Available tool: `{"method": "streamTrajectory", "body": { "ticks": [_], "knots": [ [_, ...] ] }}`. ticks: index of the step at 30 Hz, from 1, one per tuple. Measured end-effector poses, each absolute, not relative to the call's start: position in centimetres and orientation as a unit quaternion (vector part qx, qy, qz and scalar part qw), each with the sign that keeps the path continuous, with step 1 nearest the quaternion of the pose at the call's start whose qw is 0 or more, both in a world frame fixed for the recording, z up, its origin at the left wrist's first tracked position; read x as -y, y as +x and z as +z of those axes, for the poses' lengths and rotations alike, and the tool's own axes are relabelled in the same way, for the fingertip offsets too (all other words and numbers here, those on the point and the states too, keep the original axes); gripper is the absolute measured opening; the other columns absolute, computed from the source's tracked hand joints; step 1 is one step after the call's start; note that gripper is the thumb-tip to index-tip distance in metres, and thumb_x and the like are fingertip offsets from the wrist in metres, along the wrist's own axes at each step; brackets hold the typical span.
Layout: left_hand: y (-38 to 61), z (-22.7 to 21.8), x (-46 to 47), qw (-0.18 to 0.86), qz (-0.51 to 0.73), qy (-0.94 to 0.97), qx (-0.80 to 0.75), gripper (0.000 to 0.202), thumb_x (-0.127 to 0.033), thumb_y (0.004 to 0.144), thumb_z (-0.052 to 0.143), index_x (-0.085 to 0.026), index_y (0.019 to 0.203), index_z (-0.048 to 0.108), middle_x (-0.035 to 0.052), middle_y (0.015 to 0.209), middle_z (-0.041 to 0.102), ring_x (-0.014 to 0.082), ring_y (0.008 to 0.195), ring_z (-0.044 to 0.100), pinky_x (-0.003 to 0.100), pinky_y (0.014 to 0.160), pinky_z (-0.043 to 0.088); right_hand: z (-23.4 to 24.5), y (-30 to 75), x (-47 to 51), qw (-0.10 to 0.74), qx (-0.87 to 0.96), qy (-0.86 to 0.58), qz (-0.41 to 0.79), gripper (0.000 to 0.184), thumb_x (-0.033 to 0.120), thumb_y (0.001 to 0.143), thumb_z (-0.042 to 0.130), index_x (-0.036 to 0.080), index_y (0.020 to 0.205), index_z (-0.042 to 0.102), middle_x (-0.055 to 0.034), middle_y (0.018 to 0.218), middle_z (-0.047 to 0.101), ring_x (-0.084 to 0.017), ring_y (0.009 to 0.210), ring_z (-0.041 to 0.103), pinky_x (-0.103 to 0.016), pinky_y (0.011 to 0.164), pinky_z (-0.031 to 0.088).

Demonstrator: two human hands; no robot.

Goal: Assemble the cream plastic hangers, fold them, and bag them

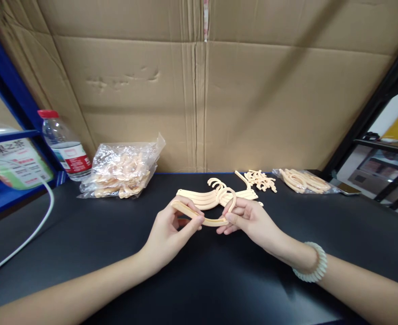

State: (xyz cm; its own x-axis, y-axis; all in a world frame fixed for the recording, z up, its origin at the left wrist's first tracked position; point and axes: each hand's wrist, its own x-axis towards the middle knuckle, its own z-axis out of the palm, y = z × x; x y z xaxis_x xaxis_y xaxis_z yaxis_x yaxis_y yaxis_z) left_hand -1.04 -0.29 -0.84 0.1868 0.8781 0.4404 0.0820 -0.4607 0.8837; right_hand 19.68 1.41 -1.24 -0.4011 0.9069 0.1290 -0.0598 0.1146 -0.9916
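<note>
Between both hands, above the front of the black table, is a beige plastic hanger part (215, 222) with a curved arm and a round hook at its right end. My left hand (170, 232) pinches the arm between thumb and fingers. Closed on the right end, near the base of the hook, is my right hand (255, 221). Just behind the hands lie stacked beige hanger pieces (199, 200), some with hooks; the hands partly cover them. Fingers hide how the arm and hook meet.
Small beige pieces (261, 179) are heaped behind the stack. Clear bags of beige parts lie left (121, 174) and right (303, 180), the latter beside a phone (347, 188). A red-capped bottle (70, 153) and white cable (46, 215) are left. Cardboard (134, 90) walls the back.
</note>
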Motion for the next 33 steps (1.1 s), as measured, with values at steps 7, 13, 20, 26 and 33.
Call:
{"method": "streamTrajectory", "body": {
  "ticks": [7, 13, 20, 26, 33],
  "knots": [
    [-0.9, -0.7, -0.1, 0.438, 0.548, 0.609, -0.371, 0.023, -0.027, 0.080, 0.070, -0.018, 0.085, 0.050, -0.0044, 0.074, 0.056, 0.0087, 0.058, 0.061, 0.023, 0.056, 0.055, -1.3, 19.9, -1.9, 0.455, 0.644, -0.322, 0.524, 0.030, 0.046, 0.079, 0.072, 0.017, 0.083, 0.064, -0.0055, 0.086, 0.067, -0.018, 0.074, 0.068, -0.028, 0.062, 0.056],
    [-0.8, -0.9, -0.6, 0.479, 0.565, 0.523, -0.422, 0.036, -0.032, 0.074, 0.076, -0.017, 0.092, 0.048, -0.0037, 0.079, 0.059, 0.0082, 0.061, 0.061, 0.021, 0.058, 0.055, -1.1, 20.0, -2.3, 0.492, 0.657, -0.327, 0.468, 0.026, 0.043, 0.078, 0.073, 0.018, 0.081, 0.067, -0.0015, 0.074, 0.061, -0.011, 0.057, 0.054, -0.024, 0.049, 0.050],
    [0.7, -0.7, 0.8, 0.549, 0.481, 0.543, -0.415, 0.046, -0.032, 0.069, 0.079, -0.019, 0.101, 0.050, 0.0012, 0.086, 0.066, 0.0159, 0.070, 0.067, 0.027, 0.056, 0.057, -1.3, 18.9, -1.4, 0.471, 0.630, -0.305, 0.536, 0.027, 0.042, 0.077, 0.074, 0.019, 0.086, 0.066, 0.0001, 0.072, 0.064, -0.014, 0.063, 0.062, -0.030, 0.060, 0.057],
    [0.5, -0.7, 0.7, 0.582, 0.488, 0.503, -0.412, 0.029, -0.030, 0.071, 0.079, -0.016, 0.083, 0.057, 0.0036, 0.081, 0.071, 0.0147, 0.071, 0.068, 0.026, 0.068, 0.057, -0.4, 21.2, -3.9, 0.488, 0.664, -0.307, 0.476, 0.036, 0.035, 0.083, 0.068, 0.020, 0.115, 0.063, -0.0042, 0.089, 0.070, -0.017, 0.079, 0.065, -0.035, 0.077, 0.056],
    [0.0, -0.7, 0.5, 0.623, 0.479, 0.480, -0.389, 0.025, -0.027, 0.071, 0.080, -0.016, 0.079, 0.059, 0.0023, 0.082, 0.071, 0.0140, 0.076, 0.068, 0.023, 0.072, 0.055, 0.0, 28.8, -10.6, 0.313, 0.859, -0.405, -0.010, 0.038, 0.006, 0.085, 0.049, 0.022, 0.114, 0.068, -0.0110, 0.106, 0.066, -0.027, 0.105, 0.054, -0.048, 0.093, 0.045]
  ]
}}
